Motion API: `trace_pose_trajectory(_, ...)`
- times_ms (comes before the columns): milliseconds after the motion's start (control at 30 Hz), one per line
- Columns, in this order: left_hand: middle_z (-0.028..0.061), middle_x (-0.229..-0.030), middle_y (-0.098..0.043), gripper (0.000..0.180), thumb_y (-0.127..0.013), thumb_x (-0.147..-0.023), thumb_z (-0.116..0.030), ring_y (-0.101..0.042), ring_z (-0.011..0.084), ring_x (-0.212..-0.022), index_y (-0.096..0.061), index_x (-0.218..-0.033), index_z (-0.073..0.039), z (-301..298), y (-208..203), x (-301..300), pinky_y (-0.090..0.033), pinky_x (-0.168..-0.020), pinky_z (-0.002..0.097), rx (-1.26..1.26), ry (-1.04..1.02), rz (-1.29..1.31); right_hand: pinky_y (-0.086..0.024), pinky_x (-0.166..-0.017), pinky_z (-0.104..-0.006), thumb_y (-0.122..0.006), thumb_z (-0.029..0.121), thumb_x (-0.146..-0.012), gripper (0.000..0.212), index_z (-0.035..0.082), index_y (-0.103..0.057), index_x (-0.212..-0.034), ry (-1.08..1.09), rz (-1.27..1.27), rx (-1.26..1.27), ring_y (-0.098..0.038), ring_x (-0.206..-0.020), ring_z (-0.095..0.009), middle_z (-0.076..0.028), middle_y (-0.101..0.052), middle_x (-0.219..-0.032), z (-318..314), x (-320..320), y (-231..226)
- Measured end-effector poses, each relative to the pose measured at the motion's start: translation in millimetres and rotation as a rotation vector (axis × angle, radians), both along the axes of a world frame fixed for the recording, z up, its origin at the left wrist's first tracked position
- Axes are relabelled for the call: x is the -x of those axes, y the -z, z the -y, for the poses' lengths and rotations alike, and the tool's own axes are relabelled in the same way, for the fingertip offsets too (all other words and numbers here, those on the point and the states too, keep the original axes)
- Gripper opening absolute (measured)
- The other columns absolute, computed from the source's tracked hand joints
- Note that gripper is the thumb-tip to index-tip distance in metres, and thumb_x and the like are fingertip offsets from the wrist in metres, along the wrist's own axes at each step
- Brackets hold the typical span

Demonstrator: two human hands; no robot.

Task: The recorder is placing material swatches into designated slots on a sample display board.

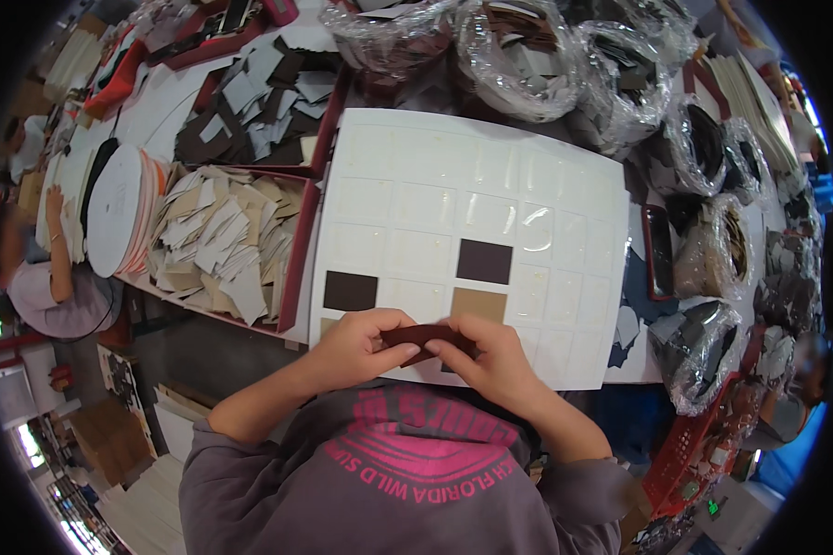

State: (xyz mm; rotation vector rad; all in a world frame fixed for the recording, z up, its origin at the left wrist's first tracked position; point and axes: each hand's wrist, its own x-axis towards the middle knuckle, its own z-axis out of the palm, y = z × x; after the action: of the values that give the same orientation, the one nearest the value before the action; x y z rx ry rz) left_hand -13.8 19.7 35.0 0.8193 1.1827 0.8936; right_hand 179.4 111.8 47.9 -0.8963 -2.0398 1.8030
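Between both hands I hold a dark reddish-brown swatch (423,335), bent along its length, over the near edge of a large white sheet (416,208). My left hand (366,340) pinches its left end with thumb and fingers. At its right end my right hand (491,351) grips it the same way. The sheet is marked off in rows of squares with shiny patches. On it lie a dark brown swatch (351,290), a dark purple-brown swatch (484,261) and a tan swatch (478,304), the last just beyond my right hand.
Left of the sheet stand a red box (301,250) of beige scraps and another with dark and grey pieces (250,102). A white spool (114,211) is beside them. Plastic-lined bags (518,60) line the back and right. A phone (658,252) lies at right. A person (55,287) sits far left.
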Motion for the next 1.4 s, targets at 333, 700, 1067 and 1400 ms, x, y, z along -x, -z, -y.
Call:
trace_pose_trajectory(333,-0.0012,-0.067,-0.055,0.014,-0.062,-0.085,-0.01,-0.05,0.003,-0.052,-0.057,-0.094,0.0,-16.9,25.2,70.7,-0.039,-0.045,0.0172,-0.033,-0.59,-0.332,-0.046,-0.061,-0.0208,-0.054,0.01,-0.091,0.019,-0.002,-0.058,-0.106,0.152,0.025,0.307,-0.058,-0.073,-0.008,-0.006,-0.063,-0.081,6.0,-2.9,5.8)
trace_pose_trajectory(700,-0.0014,-0.067,-0.055,0.012,-0.062,-0.086,-0.009,-0.045,0.0021,-0.048,-0.057,-0.091,0.001,-35.6,29.9,85.5,-0.035,-0.04,0.0177,-0.001,-0.462,-0.431,-0.044,-0.061,-0.0199,-0.056,0.011,-0.091,0.018,-0.003,-0.059,-0.102,0.236,0.058,0.319,-0.057,-0.071,-0.008,-0.006,-0.063,-0.082,3.2,-11.7,10.5)
trace_pose_trajectory(1067,-0.0026,-0.062,-0.052,0.013,-0.063,-0.085,-0.01,-0.043,0.0022,-0.048,-0.056,-0.09,0.0,-36.1,33.0,81.0,-0.033,-0.042,0.0187,-0.016,-0.424,-0.565,-0.047,-0.064,-0.0206,-0.056,0.01,-0.091,0.017,-0.002,-0.061,-0.102,0.227,0.017,0.282,-0.06,-0.075,-0.008,-0.004,-0.063,-0.082,3.9,-9.3,15.3)
trace_pose_trajectory(1400,0.0051,-0.062,-0.054,0.036,-0.064,-0.082,-0.011,-0.052,0.0135,-0.053,-0.047,-0.113,-0.003,-32.6,27.9,74.5,-0.041,-0.053,0.0287,-0.087,-0.416,-0.811,-0.044,-0.062,-0.0202,-0.056,0.008,-0.091,0.016,-0.004,-0.059,-0.101,0.23,0.055,0.29,-0.058,-0.075,-0.009,-0.006,-0.062,-0.085,2.7,-13.3,15.6)
